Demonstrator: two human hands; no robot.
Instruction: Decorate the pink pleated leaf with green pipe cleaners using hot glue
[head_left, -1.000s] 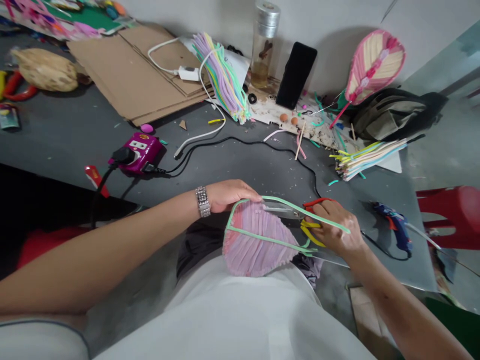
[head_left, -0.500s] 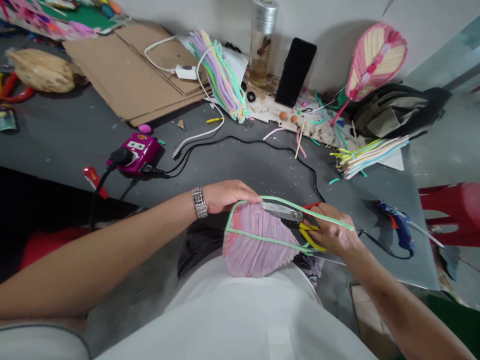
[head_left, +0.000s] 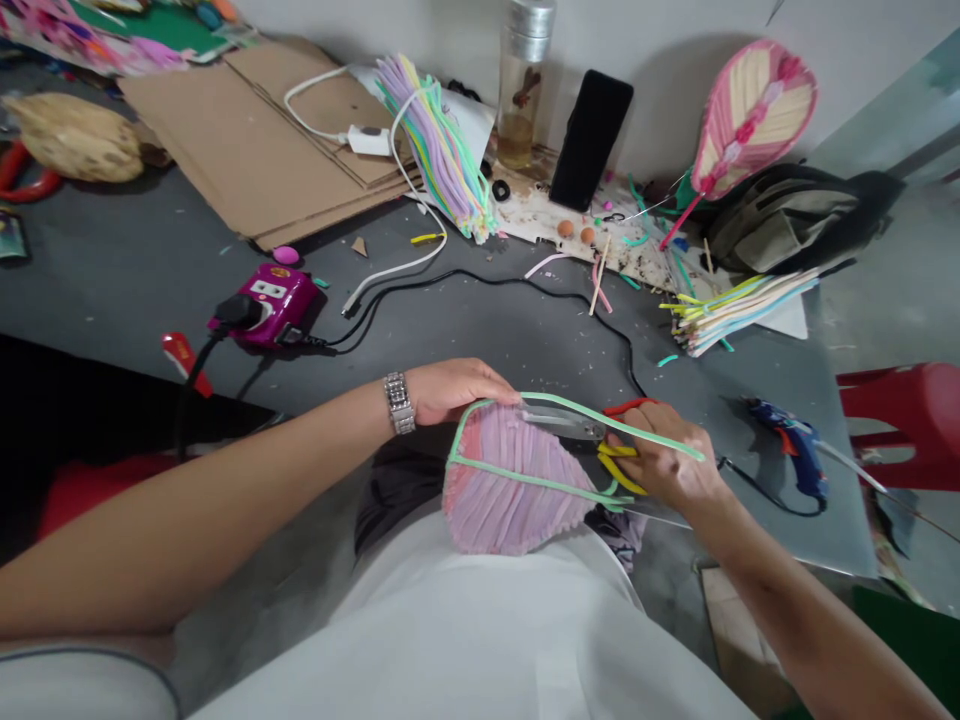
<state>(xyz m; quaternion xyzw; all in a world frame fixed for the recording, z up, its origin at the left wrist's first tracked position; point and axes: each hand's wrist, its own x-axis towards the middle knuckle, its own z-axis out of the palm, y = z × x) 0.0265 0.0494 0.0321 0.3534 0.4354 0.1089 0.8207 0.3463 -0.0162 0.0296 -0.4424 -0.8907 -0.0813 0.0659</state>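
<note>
My left hand (head_left: 469, 388) pinches the upper edge of a lilac-and-pink leaf-shaped fan (head_left: 517, 490), which lies over my lap. A mint-green fuzzy strip (head_left: 577, 405) runs along the fan's rim from my left fingertips, and its loose end passes over my right hand (head_left: 671, 460). Another green strip crosses the fan's middle. My right hand is closed around scissors (head_left: 566, 424) with red and yellow handles. The blades lie along the fan's upper edge below the strip, their tips close to my left fingers. The fingers inside the handles are partly hidden.
On the grey table are a purple power adapter (head_left: 281, 305), black cord, cardboard (head_left: 255, 150) and bundles of fuzzy stems (head_left: 439, 150). A bottle (head_left: 525, 90), phone (head_left: 592, 140) and pink fan (head_left: 756, 120) stand at the back. A glue gun (head_left: 799, 450) lies right, near a red stool (head_left: 911, 420).
My right fingers have shifted slightly on the scissors, and more of the red handle shows. The fan, the green strip and my left hand stay almost in place.
</note>
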